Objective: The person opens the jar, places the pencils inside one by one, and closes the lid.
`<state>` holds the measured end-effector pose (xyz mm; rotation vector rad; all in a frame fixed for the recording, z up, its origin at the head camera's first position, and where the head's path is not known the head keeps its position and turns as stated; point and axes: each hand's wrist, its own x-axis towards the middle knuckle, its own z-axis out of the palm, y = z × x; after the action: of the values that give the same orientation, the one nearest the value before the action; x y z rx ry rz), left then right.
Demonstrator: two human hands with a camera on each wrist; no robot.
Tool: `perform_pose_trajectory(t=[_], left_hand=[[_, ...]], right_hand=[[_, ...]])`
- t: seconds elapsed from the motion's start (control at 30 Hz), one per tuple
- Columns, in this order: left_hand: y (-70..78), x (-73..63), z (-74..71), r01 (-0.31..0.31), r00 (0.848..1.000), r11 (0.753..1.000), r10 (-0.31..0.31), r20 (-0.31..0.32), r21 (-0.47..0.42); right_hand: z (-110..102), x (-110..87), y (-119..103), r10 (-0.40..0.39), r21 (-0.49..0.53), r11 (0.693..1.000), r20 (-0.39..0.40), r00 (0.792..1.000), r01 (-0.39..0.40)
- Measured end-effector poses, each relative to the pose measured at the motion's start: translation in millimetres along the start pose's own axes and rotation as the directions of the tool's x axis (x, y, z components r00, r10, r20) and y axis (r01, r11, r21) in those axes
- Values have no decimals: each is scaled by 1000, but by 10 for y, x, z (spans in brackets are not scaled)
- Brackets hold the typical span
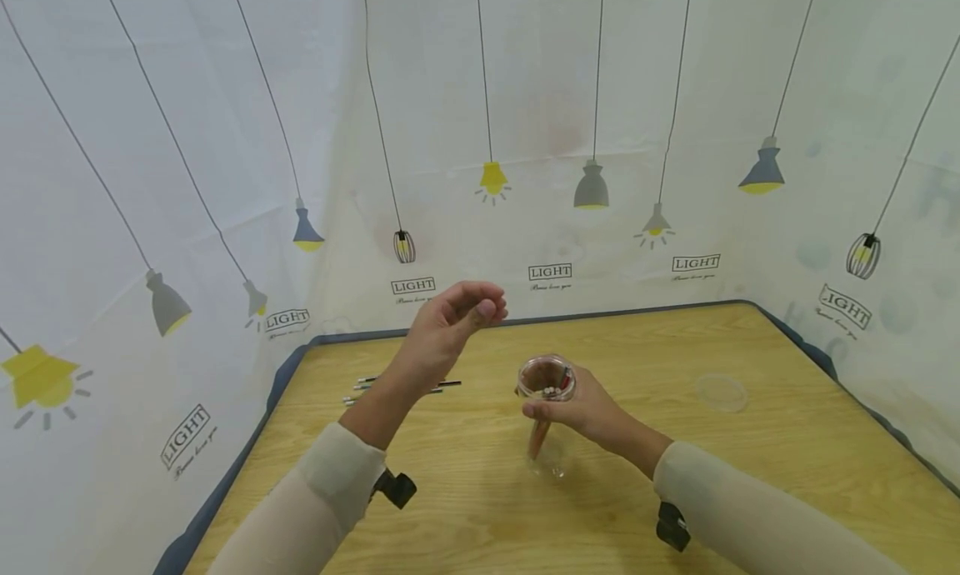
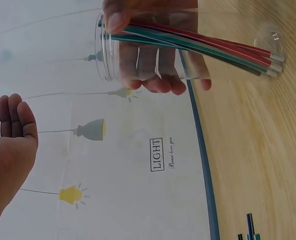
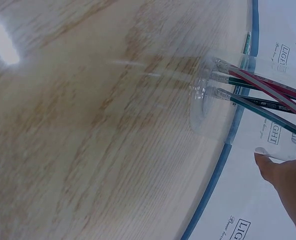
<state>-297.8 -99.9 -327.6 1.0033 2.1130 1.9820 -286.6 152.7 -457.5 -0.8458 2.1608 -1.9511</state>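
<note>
My right hand [image 1: 581, 404] grips a clear plastic jar [image 1: 548, 378] around its upper part, holding it upright above the table. Several pencils [image 2: 207, 47] in red, green and black lean inside the jar, with their eraser ends down at its base in the left wrist view. The jar's mouth is uncovered. Up and to the left of the jar is my left hand [image 1: 453, 321], its fingers loosely bent and nothing visible in them. More pencils [image 1: 450, 383] lie on the table, partly hidden behind the left wrist.
A round clear lid [image 1: 722, 392] lies flat on the wooden table [image 1: 637, 492] to the right of the jar. White cloth walls [image 1: 540, 225] printed with hanging lamps enclose the table at the back and sides. Dark blue edging [image 1: 352, 335] runs along the table's far side.
</note>
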Motion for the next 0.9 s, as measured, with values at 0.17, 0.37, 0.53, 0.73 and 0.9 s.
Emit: perform_pose_trajectory(t=[0.17, 0.37, 0.53, 0.73, 0.9], left_hand=[[-114, -13, -138, 46, 998, 998, -44, -52, 39], [-274, -30, -307, 94, 990, 994, -89, -107, 48], [-434, -67, -468, 132, 985, 986, -120, -120, 101], [-614, -137, -654, 198, 972, 965, -171, -164, 169], [-736, -173, -780, 283, 952, 909, -226, -208, 307]], right_hand=[[-3, -3, 1, -6, -2, 1000, -3, 1000, 6], [2, -11, 8, -26, 8, 1000, 3, 1000, 26], [5, -11, 14, -28, 17, 999, 2, 1000, 28], [3, -14, 23, -34, 13, 999, 6, 999, 34], [-2, -15, 22, -31, 19, 999, 5, 1000, 31]])
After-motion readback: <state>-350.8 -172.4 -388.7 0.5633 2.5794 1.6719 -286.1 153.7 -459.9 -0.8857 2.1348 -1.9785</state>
